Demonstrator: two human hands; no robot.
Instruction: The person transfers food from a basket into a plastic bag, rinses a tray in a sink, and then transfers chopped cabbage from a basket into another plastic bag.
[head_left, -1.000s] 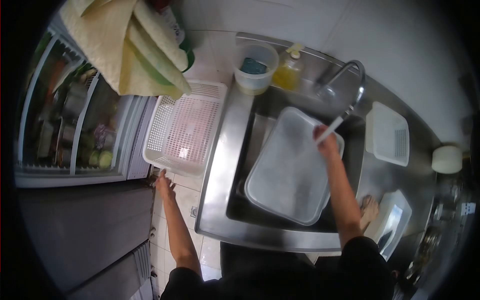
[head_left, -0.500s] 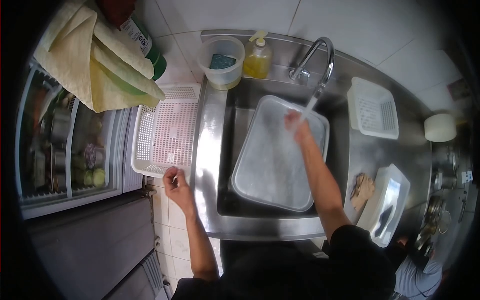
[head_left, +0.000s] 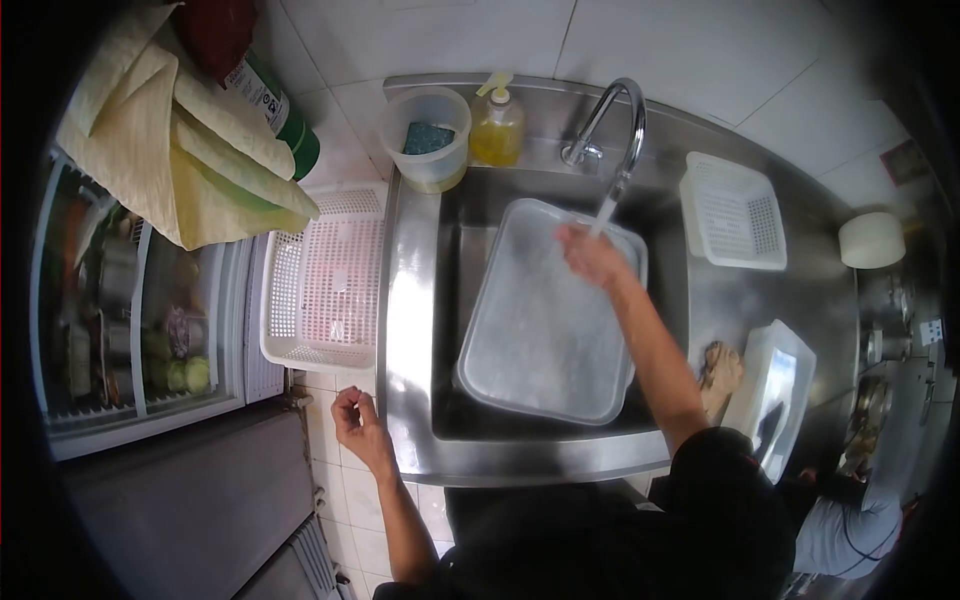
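Note:
Water runs from the curved tap (head_left: 632, 130) onto my right hand (head_left: 595, 256). This hand is over the upper part of a large grey metal tray (head_left: 550, 330), which lies tilted in the steel sink (head_left: 455, 300). Motion and water blur its fingers, so their grip cannot be made out. My left hand (head_left: 362, 425) hangs left of the sink's edge, just below a white perforated basket (head_left: 340, 270). Its fingers are curled in with nothing visible in them.
A plastic tub (head_left: 428, 150) with a green scouring pad and a yellow soap bottle (head_left: 497, 130) stand behind the sink. On the right are a white basket (head_left: 735, 215), a crumpled brown cloth (head_left: 720, 375) and a white container (head_left: 775, 400). A person (head_left: 850, 535) is at lower right.
My left hand has dropped away from the basket's lower edge. My right hand has shifted slightly left and down under the stream. The whole view has tilted a little.

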